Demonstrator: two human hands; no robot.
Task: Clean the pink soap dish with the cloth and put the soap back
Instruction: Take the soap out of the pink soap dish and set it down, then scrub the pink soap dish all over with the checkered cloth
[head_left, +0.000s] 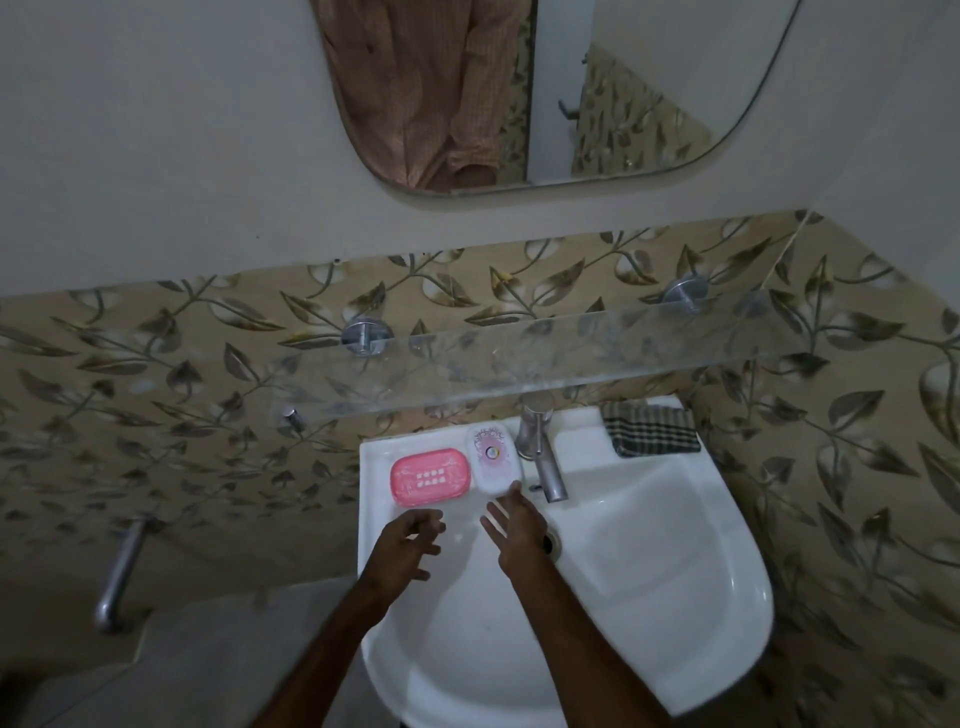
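Note:
The pink soap dish, slotted and with nothing in it, sits on the back left ledge of the white sink. Right beside it lies the wrapped white soap bar. A dark checked cloth is folded on the back right ledge. My left hand hovers over the basin just below the dish, fingers loosely curled and holding nothing. My right hand is spread open, fingertips close to the soap's near end.
A chrome tap stands between soap and cloth. A glass shelf overhangs the back of the sink, with a mirror above. A metal pipe juts from the tiled wall at the left.

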